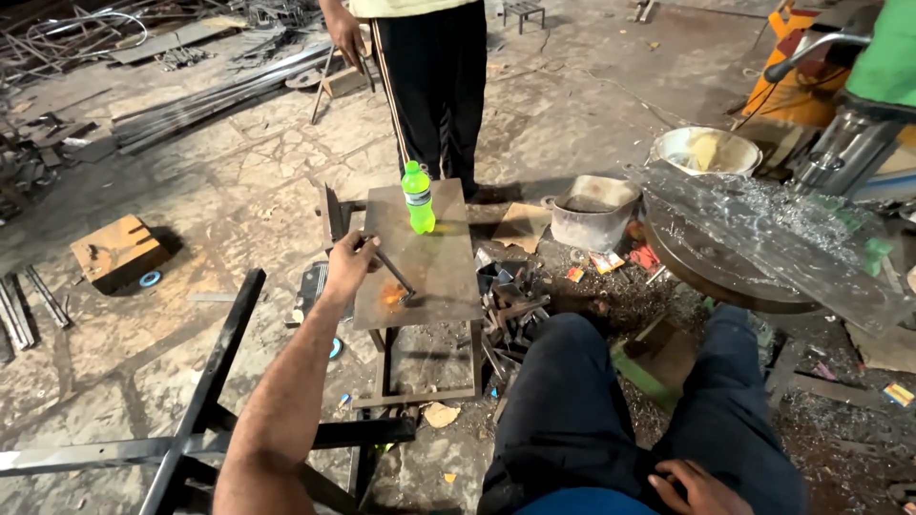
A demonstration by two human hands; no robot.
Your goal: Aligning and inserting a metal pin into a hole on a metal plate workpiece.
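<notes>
We look down from a head camera at a small rusty metal desk (434, 272) on a cluttered workshop floor. Our left hand (349, 262) reaches out, its grip closed around the upper end of a thin metal rod (393, 271), which slants down so its lower tip rests on the plate near the front edge, beside an orange rust patch. A green plastic bottle (418, 198) stands upright near the far edge, well apart from the rod, with bare plate between them. Our right hand (699, 488) rests on our thigh, fingers loosely curled, holding nothing. To the right, a grey metal tub (593, 211) holds dark material, and a round metal bowl (706, 151) holds something pale. Another person (429, 76) stands just beyond the far edge.
</notes>
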